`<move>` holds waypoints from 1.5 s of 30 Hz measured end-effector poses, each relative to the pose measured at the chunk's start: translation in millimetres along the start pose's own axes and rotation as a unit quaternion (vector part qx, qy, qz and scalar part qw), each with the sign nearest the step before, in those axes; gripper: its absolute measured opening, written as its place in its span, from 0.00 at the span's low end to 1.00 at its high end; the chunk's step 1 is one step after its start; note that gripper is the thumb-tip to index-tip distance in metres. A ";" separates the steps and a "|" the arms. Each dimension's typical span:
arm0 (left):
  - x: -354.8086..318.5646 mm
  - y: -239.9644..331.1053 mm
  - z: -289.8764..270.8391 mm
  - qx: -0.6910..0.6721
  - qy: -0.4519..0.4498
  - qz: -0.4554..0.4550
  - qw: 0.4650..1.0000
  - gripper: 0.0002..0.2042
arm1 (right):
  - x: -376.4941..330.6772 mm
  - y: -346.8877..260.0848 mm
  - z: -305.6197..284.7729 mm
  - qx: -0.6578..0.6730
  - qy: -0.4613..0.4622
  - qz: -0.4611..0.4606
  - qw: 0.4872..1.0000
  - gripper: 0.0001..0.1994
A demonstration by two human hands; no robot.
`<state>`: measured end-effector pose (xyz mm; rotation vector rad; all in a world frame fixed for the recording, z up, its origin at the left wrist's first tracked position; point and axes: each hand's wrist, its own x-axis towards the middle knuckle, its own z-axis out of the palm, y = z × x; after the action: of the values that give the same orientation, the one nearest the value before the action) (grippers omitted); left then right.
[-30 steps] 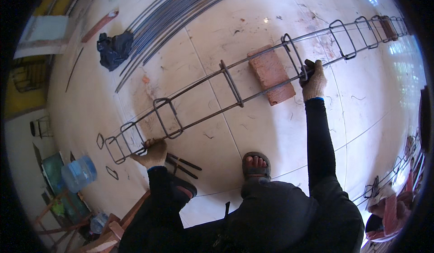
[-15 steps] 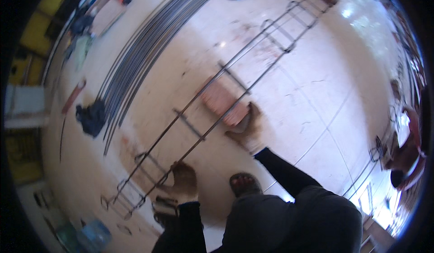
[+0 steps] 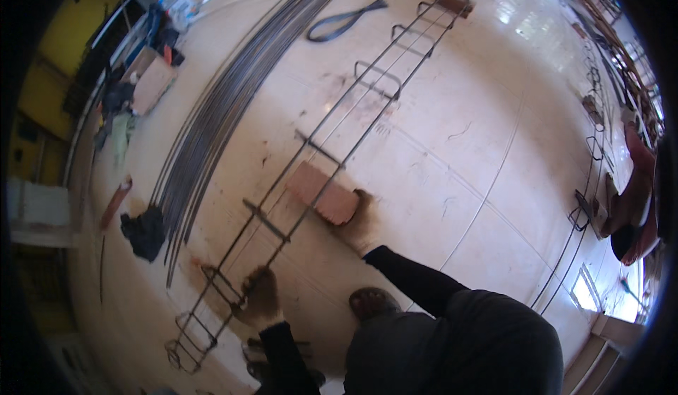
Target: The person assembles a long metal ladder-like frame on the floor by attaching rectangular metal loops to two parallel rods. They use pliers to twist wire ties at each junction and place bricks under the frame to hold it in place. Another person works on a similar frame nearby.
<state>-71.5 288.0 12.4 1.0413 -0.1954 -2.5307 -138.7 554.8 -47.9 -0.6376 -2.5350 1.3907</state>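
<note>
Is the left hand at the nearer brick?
No, the right hand is at that brick; the left hand is at the steel frame.

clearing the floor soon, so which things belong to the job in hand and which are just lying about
Part of the job:
steel frame, beside the left hand
near brick, at the right hand
far brick, along the frame

Apparently lying about:
loose rods, possibly spare stock
black bag
dark loop

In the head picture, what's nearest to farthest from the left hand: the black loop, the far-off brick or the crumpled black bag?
From the left hand:
1. Crumpled black bag, off to its left
2. Black loop, well ahead
3. Far-off brick, beyond the loop, farther right
</note>
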 end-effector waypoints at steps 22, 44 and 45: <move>58.9 -12.0 -1.9 -0.061 0.136 -0.103 0.983 0.33 | -102.0 79.5 -114.2 -0.164 0.134 0.130 0.969 0.53; -55.8 -298.9 -8.2 0.932 -0.297 0.148 0.146 0.51 | -69.6 165.5 -190.3 -0.203 0.311 0.107 0.922 0.41; -48.7 -307.3 -20.5 0.902 -0.369 0.180 0.133 0.50 | -65.2 166.5 -191.2 -0.206 0.351 0.160 0.899 0.44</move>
<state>-119.7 588.6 -54.8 -0.4197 -3.4172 -0.5619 34.1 748.9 -79.7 -1.3862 -2.1568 0.4995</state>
